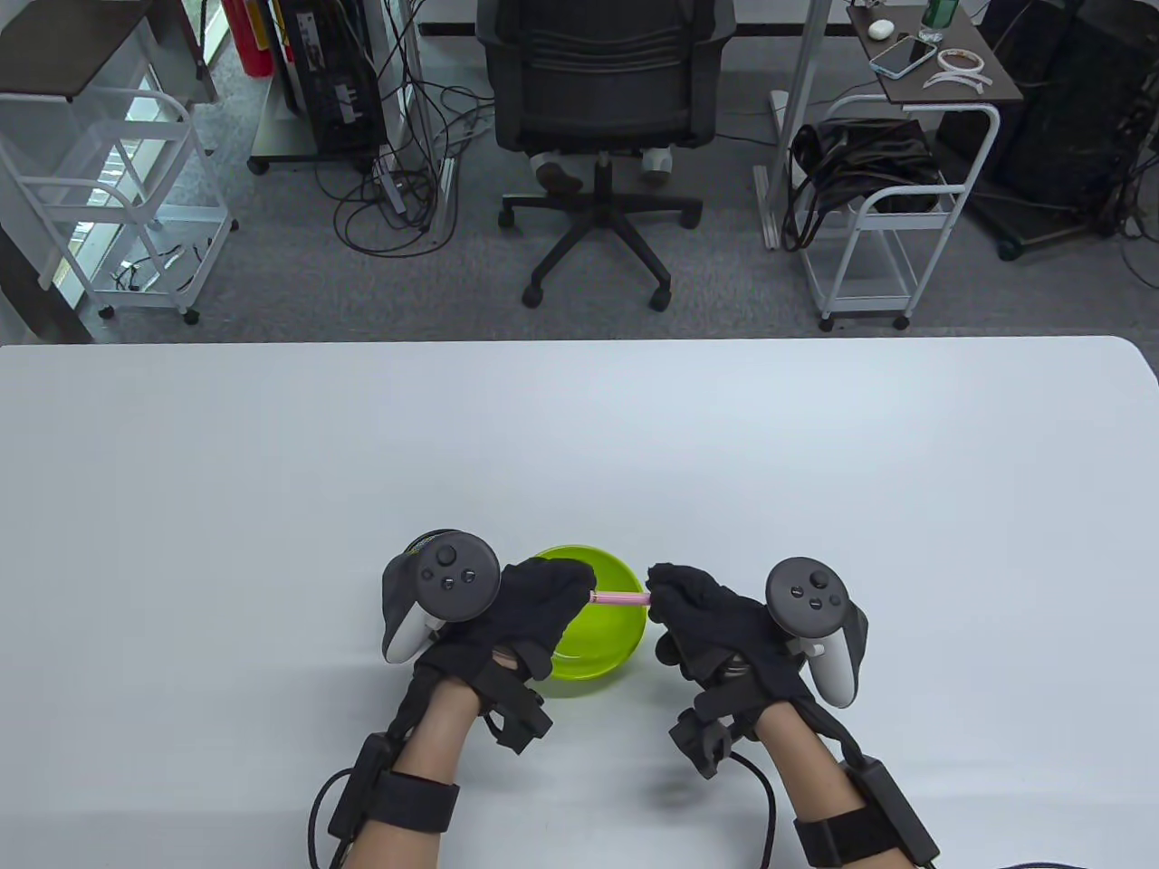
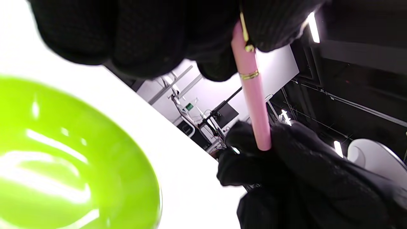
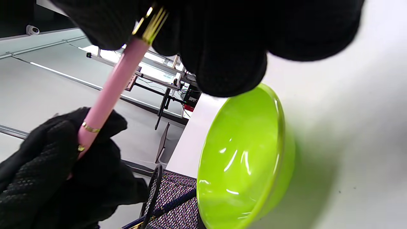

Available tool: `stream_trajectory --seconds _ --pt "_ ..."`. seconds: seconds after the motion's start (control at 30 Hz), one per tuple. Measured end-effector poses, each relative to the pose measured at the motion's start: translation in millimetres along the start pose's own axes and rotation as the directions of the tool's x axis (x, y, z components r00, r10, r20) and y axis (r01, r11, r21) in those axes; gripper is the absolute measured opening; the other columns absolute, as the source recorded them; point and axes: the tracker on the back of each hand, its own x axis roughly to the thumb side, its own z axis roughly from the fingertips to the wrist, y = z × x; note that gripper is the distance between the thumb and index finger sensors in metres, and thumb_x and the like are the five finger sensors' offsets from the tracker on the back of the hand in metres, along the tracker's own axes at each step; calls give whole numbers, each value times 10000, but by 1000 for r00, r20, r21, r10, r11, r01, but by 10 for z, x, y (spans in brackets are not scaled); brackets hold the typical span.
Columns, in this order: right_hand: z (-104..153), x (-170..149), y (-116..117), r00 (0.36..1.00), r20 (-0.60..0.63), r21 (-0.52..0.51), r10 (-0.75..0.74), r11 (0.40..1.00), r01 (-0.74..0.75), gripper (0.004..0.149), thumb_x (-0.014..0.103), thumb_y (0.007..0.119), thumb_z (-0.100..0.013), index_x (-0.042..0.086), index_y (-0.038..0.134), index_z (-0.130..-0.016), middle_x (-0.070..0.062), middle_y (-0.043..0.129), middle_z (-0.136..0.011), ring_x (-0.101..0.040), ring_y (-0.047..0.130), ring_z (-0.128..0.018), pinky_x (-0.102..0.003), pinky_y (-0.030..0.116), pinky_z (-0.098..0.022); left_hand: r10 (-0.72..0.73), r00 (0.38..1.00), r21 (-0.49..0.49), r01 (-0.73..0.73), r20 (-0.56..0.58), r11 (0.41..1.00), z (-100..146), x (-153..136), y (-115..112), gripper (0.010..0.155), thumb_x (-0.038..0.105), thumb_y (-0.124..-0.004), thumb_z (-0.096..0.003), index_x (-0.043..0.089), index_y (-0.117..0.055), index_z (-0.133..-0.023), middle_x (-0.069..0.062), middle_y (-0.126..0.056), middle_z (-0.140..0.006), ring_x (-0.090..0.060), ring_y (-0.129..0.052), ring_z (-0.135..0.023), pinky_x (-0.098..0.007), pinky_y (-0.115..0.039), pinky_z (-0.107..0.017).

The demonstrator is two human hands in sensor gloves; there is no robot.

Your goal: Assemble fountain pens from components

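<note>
A pink fountain pen (image 1: 619, 598) with gold rings is held level between both hands, above a lime green bowl (image 1: 625, 579). My left hand (image 1: 543, 606) grips the cap end, where the gold clip shows in the left wrist view (image 2: 245, 35). My right hand (image 1: 688, 606) grips the other end of the barrel (image 3: 114, 86), by a gold band (image 3: 151, 24). The pen (image 2: 254, 105) looks joined, cap on barrel. The bowl (image 3: 244, 152) appears empty where it shows.
The white table (image 1: 579, 453) runs wide around the bowl. Beyond its far edge stand an office chair (image 1: 602, 109), white carts (image 1: 118, 181) and cables on the floor. A mesh basket (image 3: 159, 197) shows below the table edge in the right wrist view.
</note>
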Motion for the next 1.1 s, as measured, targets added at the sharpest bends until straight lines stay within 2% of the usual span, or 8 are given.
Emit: stream_trajectory --seconds 0.17,0.27,0.4,0.47,0.63,0.93,1.03,1.1 --pt "4 15 -10 999 -5 19 39 999 -39 621 467 723 -478 118 668 -988 -186 813 -835 -278 980 -434 -456 865 -259 -174 983 89 179 -59 980 141 -1 527 477 382 -692 -530 121 -795 -916 -65 -870 -649 -226 -893 -507 -556 -763 -482" --pt "2 33 27 996 -13 41 83 996 -83 607 470 723 -478 112 704 -968 -193 826 -825 -290 983 -431 -465 865 -257 -253 954 131 275 -161 953 297 -114 882 475 380 -698 -529 123 -810 -913 -64 -884 -652 -236 -907 -516 -561 -767 -480" --pt "8 54 81 986 -13 59 164 985 -163 606 475 723 -477 112 716 -962 -194 835 -819 -295 985 -435 -470 865 -261 -334 901 51 361 -278 931 412 -280 1144 475 373 -684 -538 125 -795 -927 -79 -875 -689 -264 -905 -565 -572 -751 -499" --pt "9 61 104 983 -12 74 181 981 -180 606 477 723 -476 112 721 -960 -194 833 -823 -297 986 -438 -472 865 -264 -373 868 31 405 -326 914 438 -352 1200 476 368 -685 -536 123 -794 -929 -83 -874 -697 -271 -906 -574 -573 -751 -500" --pt "12 57 133 974 -29 109 225 969 -221 611 484 722 -476 110 722 -960 -202 825 -835 -304 984 -453 -478 864 -274 -473 791 -84 480 -388 873 390 -516 1082 476 337 -672 -536 135 -772 -955 -84 -873 -751 -303 -906 -622 -572 -747 -507" --pt "4 48 167 962 -43 140 268 956 -260 617 488 722 -476 109 721 -963 -211 814 -847 -312 981 -470 -487 861 -287 -588 703 -158 579 -400 800 190 -663 791 476 291 -682 -523 152 -748 -973 -91 -861 -826 -316 -922 -653 -557 -765 -494" --pt "-5 34 174 959 -56 153 277 952 -266 618 489 722 -475 107 722 -962 -212 811 -851 -316 979 -476 -490 860 -292 -600 692 -199 573 -402 795 139 -679 724 473 277 -678 -523 153 -732 -976 -91 -845 -851 -308 -931 -660 -552 -771 -492" --pt "-9 27 179 958 -60 160 281 950 -269 619 488 723 -475 106 722 -962 -215 808 -854 -319 979 -478 -492 859 -294 -601 694 -185 581 -397 793 122 -683 699 468 280 -684 -521 156 -738 -969 -89 -849 -851 -296 -942 -646 -546 -780 -481"
